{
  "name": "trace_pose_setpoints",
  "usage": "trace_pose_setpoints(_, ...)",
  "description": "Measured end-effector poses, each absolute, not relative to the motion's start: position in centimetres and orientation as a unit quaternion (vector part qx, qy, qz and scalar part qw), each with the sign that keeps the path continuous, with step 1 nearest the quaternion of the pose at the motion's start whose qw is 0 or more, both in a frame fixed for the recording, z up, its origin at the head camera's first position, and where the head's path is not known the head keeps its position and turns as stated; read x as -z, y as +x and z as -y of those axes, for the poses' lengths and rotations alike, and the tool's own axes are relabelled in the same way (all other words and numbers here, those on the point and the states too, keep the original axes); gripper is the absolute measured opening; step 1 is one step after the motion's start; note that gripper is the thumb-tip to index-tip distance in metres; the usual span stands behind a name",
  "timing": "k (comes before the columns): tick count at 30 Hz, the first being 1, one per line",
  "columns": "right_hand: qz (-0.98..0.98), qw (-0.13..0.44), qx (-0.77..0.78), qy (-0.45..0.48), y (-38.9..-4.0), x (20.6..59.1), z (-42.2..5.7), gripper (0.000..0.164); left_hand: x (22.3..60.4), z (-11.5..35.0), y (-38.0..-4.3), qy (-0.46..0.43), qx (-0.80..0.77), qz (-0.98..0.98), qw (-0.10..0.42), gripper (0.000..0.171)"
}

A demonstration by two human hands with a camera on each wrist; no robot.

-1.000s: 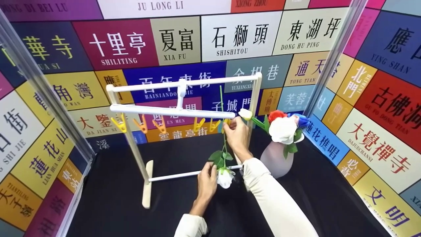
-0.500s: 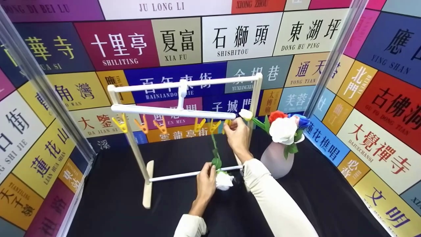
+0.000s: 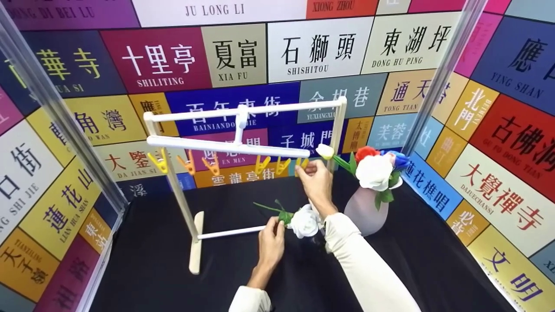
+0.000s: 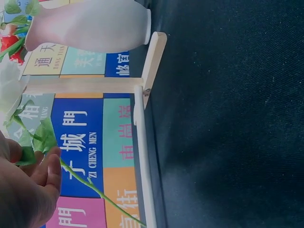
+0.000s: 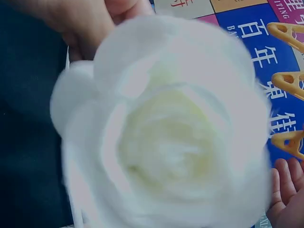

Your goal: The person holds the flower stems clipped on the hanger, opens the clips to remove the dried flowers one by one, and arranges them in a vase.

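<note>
My left hand [image 3: 271, 247] pinches the green stem [image 4: 90, 185] of a white rose [image 3: 305, 221] just behind its bloom. The bloom faces right and the stem points left, nearly level, below the hanger. Much of the right wrist view is filled by the blurred rose [image 5: 166, 123]. My right hand [image 3: 319, 184] is raised at the right end of the white clip hanger [image 3: 225, 146]. Its thumb and fingers pinch the rightmost yellow clothespin [image 3: 303, 163], partly hidden by the fingers.
Several more yellow and orange clothespins [image 3: 211, 165] hang along the bar. A wooden stand [image 3: 184, 203] carries the hanger. Right of it, a pale vase [image 3: 367, 210] holds red, white and blue flowers, and a white tulip [image 3: 325, 151] leans left. Printed panels [image 3: 318, 52] enclose the black cloth.
The rose has swung from hanging bloom-down with its stem upright to lying sideways, bloom to the right. My right hand has stayed at the end clothespin.
</note>
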State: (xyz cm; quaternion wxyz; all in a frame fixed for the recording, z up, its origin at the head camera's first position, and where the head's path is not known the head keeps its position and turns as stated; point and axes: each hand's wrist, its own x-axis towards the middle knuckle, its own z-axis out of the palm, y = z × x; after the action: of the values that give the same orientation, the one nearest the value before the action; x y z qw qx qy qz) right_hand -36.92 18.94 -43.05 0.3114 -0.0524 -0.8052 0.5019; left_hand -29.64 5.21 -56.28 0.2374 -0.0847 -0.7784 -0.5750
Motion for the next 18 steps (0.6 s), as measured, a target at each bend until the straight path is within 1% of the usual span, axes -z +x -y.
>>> trace_pose_setpoints(4,0.814,0.290,-0.500,-0.054,-36.5,43.4,-19.6,0.033,55.8,-5.0,-29.3,-0.093,0.566,0.782,0.245,0.010)
trace_pose_setpoints(8,0.824,0.261,-0.501,-0.056,-36.3,43.7,-20.6,0.027,55.3,-4.8,-29.2,-0.096,0.562,0.783,0.248,0.009)
trace_pose_setpoints(15,0.769,0.137,-0.625,0.002,-36.0,45.4,-22.4,0.017,54.7,-4.6,-29.0,-0.102,0.574,0.774,0.248,0.010)
trace_pose_setpoints(18,0.763,0.120,-0.635,0.030,-34.9,45.8,-22.7,0.013,54.2,-4.6,-28.8,-0.104,0.581,0.770,0.244,0.010)
